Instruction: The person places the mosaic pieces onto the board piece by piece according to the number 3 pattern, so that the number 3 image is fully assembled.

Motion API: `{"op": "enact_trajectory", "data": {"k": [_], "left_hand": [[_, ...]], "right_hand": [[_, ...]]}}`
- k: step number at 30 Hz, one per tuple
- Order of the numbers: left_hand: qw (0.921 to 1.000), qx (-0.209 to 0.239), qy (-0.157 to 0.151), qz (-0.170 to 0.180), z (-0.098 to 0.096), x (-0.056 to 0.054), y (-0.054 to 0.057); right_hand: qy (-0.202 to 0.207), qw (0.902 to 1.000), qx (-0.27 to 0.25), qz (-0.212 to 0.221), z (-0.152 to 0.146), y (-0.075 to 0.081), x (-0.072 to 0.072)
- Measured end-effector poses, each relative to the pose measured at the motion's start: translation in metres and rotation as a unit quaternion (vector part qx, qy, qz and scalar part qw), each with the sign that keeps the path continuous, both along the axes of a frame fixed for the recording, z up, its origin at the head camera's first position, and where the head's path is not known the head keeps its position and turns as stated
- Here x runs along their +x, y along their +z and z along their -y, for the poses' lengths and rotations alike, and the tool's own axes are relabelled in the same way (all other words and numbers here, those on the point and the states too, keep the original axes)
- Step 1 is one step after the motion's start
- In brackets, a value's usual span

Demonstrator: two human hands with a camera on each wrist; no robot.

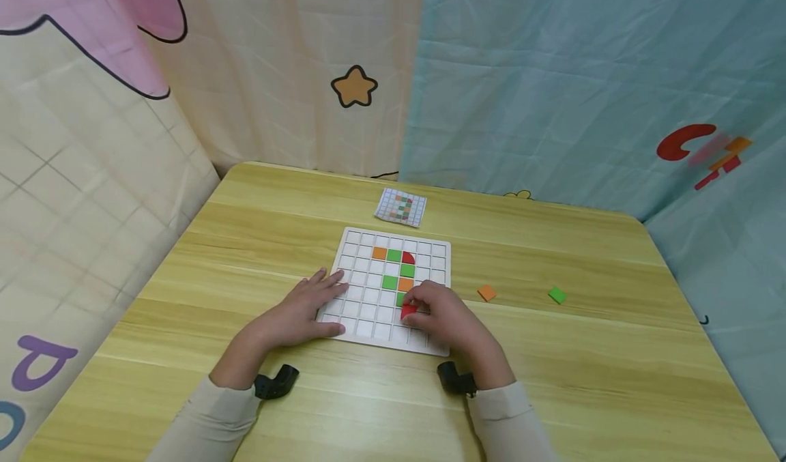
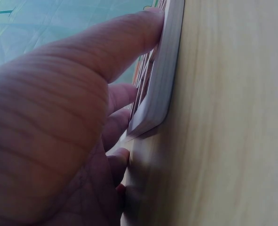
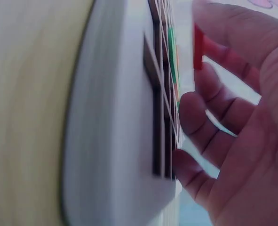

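Observation:
A white grid board (image 1: pixel 362 310) lies on the table, with orange, green and red tiles set in some of its squares. My right hand (image 1: pixel 445 315) pinches a red tile (image 1: pixel 408 310) between thumb and fingers, over the lower right part of the board. In the right wrist view the red tile (image 3: pixel 198 47) stands on edge, a little off the grid. My left hand (image 1: pixel 301 312) rests on the board's left edge with fingers spread. The left wrist view shows its thumb (image 2: pixel 134 35) lying on the board's near rim.
A small printed pattern card (image 1: pixel 400 207) lies behind the board. To the right, an orange tile (image 1: pixel 487 293) and a green tile (image 1: pixel 557 295) lie loose on the wooden table (image 1: pixel 602 366). Curtains (image 1: pixel 528 87) hang along the table's far side.

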State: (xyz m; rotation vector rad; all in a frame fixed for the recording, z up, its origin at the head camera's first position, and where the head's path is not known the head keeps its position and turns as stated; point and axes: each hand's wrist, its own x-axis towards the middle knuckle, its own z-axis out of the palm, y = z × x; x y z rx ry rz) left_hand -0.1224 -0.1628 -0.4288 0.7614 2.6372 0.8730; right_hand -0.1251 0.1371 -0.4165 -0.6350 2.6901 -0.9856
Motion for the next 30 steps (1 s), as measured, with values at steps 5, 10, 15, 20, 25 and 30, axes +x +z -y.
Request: {"op": "enact_trajectory", "data": {"k": [5,10,15,20,25,30], "left_hand": [[1.0000,0.000,0.001,0.001,0.000,0.000,0.000],[1.0000,-0.004,0.002,0.003,0.000,0.000,0.000],[1.0000,-0.005,0.003,0.005,0.000,0.000,0.001],[1.0000,-0.004,0.002,0.004,0.000,0.000,0.001],[1.0000,-0.003,0.004,0.005,0.000,0.000,0.001],[1.0000,-0.002,0.004,0.005,0.000,0.001,0.001]], "right_hand": [[0.013,0.9997,0.014,-0.015,0.005,-0.003,0.000],[0.009,0.9988,0.038,-0.030,0.009,-0.004,0.000],[0.005,0.9975,0.056,-0.042,0.012,-0.005,0.001],[0.002,0.9968,0.067,-0.045,0.014,-0.005,0.001],[0.003,0.9964,0.073,-0.044,0.014,-0.004,0.001],[0.002,0.9963,0.075,-0.042,0.014,-0.004,0.001]]}}
